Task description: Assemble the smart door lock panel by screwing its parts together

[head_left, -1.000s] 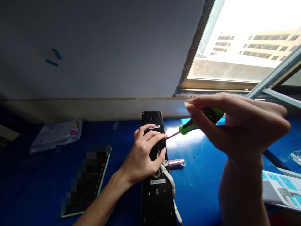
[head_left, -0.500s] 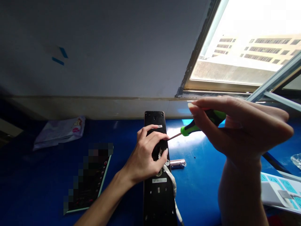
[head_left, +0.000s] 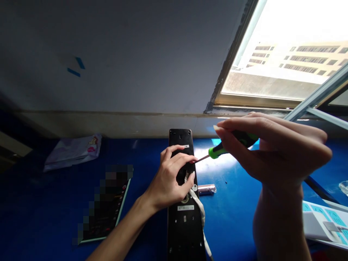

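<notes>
A long black lock panel (head_left: 185, 221) lies lengthwise on the blue table (head_left: 54, 203), with white labels and a white cable (head_left: 200, 214) trailing off its right side. My left hand (head_left: 171, 179) rests on the panel's middle, fingers curled and pinched near a dark recess. My right hand (head_left: 274, 148) is closed round the green and black handle of a screwdriver (head_left: 220, 149). Its thin shaft slants down left, and the tip meets my left fingertips over the panel.
A small silver cylinder (head_left: 206, 188) lies just right of the panel. A dark booklet (head_left: 106, 206) sits left, a crumpled plastic bag (head_left: 73, 150) by the wall. A white power strip (head_left: 323, 221) is at the right edge. A window (head_left: 288, 54) opens behind.
The view has drifted slightly, so everything sits a little further right. Both hands keep the same hold, the screwdriver tip staying at my left fingertips.
</notes>
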A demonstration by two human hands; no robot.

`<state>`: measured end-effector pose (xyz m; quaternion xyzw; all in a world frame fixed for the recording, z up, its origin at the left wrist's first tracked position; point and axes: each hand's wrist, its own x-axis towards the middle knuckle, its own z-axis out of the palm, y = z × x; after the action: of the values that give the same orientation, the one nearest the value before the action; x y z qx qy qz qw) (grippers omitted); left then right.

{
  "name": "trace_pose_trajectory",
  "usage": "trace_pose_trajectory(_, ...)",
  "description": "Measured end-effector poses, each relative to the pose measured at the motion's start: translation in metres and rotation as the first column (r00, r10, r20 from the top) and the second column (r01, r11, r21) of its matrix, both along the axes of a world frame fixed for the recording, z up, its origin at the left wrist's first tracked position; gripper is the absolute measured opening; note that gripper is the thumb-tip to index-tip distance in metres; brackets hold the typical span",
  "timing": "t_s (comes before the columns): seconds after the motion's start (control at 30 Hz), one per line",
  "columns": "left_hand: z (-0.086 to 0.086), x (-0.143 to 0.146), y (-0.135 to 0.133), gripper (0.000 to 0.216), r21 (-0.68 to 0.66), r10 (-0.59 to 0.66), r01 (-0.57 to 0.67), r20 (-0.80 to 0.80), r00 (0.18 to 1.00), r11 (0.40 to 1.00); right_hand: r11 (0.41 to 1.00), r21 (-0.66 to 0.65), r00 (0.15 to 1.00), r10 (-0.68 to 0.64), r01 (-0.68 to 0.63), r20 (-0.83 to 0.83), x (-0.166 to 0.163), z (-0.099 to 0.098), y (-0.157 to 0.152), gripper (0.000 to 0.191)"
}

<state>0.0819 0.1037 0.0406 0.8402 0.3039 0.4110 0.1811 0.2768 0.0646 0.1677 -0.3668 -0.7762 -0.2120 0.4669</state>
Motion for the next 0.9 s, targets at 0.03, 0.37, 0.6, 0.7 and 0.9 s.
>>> trace_pose_trajectory(0.03, 0.0, 0.0, 0.0, 0.03, 0.003, 0.0, 0.0, 0.003, 1.0, 1.0, 1.0, -0.029, 1.0, 0.007, -0.007, -0.001, 0.0, 0.001, -0.001, 0.014)
trace_pose_trajectory(0.37, -0.015, -0.001, 0.008, 0.042, 0.042, 0.022, -0.024, 0.049, 0.999, 0.999, 0.925, -0.373, 0.992, 0.106, -0.073, 0.069, 0.003, 0.002, -0.012, 0.019)
trace_pose_trajectory(0.6, -0.019, -0.006, 0.013, 0.057, 0.016, 0.095, -0.095, -0.01, 0.995, 0.995, 0.918, -0.392, 0.987, 0.111, -0.058, 0.115, 0.001, -0.003, -0.007, 0.039)
trace_pose_trajectory(0.7, -0.019, -0.007, 0.013, 0.065, -0.065, 0.133, -0.135, -0.033, 0.99, 0.989, 0.92, -0.391, 0.988, 0.083, -0.027, 0.127, 0.001, -0.005, -0.003, 0.028)
trace_pose_trajectory(0.9, -0.018, -0.006, 0.009, 0.065, -0.126, 0.133, -0.132, -0.002, 0.991, 0.983, 0.899, -0.422, 0.984, 0.16, -0.114, 0.076, 0.001, -0.002, 0.001, 0.035)
